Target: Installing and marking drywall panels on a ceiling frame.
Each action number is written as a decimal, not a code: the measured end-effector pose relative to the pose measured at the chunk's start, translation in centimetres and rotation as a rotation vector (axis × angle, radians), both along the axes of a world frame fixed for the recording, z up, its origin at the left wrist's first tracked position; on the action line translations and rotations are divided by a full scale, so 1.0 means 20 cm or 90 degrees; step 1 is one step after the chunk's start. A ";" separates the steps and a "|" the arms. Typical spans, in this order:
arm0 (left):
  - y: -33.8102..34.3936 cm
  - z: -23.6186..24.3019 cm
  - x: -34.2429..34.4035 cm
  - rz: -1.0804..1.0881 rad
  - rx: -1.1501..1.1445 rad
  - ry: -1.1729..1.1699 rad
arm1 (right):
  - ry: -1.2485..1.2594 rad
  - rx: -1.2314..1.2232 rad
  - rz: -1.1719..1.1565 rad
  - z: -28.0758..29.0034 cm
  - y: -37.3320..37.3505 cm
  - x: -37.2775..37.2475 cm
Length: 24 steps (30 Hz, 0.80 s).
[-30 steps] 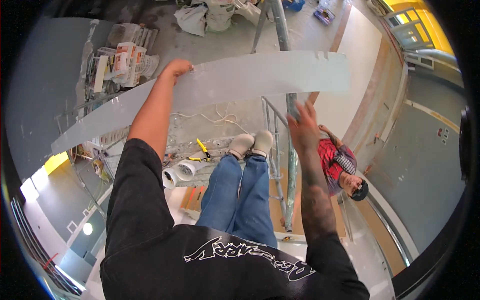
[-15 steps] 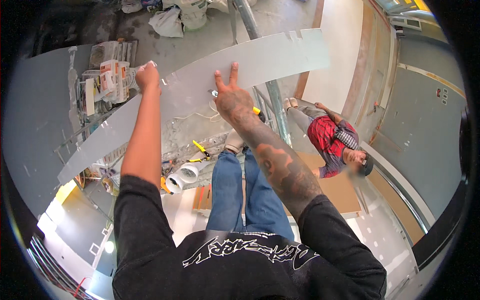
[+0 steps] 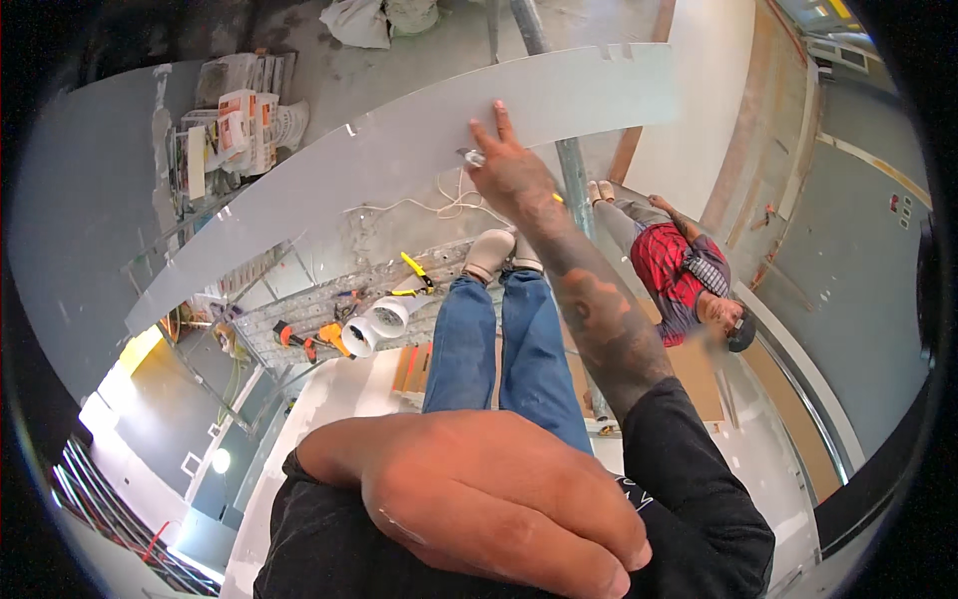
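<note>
A long pale board (image 3: 589, 90) stretches diagonally above the scaffold platform. My right hand (image 3: 509, 170) reaches onto it, two fingers extended on its surface, the others closed round a tool (image 3: 474, 158) with a silver tip and some yellow behind the hand. My left hand (image 3: 499, 499) is large in the foreground before my black shirt, fingers bent and pressed together; whatever they hold, if anything, is hidden. Below the board, yellow-handled snips (image 3: 414, 266), white cylinders (image 3: 359, 335) and orange-handled tools (image 3: 334, 337) lie on the metal platform (image 3: 449, 250) by my feet.
A steel pole (image 3: 573, 180) passes beneath the board. A co-worker (image 3: 669, 260) in red is below on the right. Stacked bags and boxes (image 3: 244, 130) sit upper left, white sacks (image 3: 354, 20) at the top. Scaffold rails (image 3: 215, 384) show lower left; grey walls (image 3: 858, 299) line the sides.
My right hand moved from the pole onto the board with the tool. My left hand left the board and came back close to my chest and the camera.
</note>
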State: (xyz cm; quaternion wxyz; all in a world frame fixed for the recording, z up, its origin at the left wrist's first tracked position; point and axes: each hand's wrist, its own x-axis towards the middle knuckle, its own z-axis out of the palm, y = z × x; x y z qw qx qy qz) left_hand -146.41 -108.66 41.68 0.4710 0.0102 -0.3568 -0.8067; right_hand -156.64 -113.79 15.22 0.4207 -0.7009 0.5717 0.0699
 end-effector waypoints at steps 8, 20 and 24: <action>0.22 -0.72 0.21 -0.031 -0.055 -0.889 | -0.125 -0.123 -0.127 -0.12 0.44 -0.49; -0.38 -1.70 1.02 0.086 0.204 -1.480 | -0.029 0.010 -0.197 -0.16 0.80 -0.71; -0.39 -1.81 1.09 0.072 0.106 -1.208 | -0.043 0.013 -0.224 -0.16 0.75 -0.79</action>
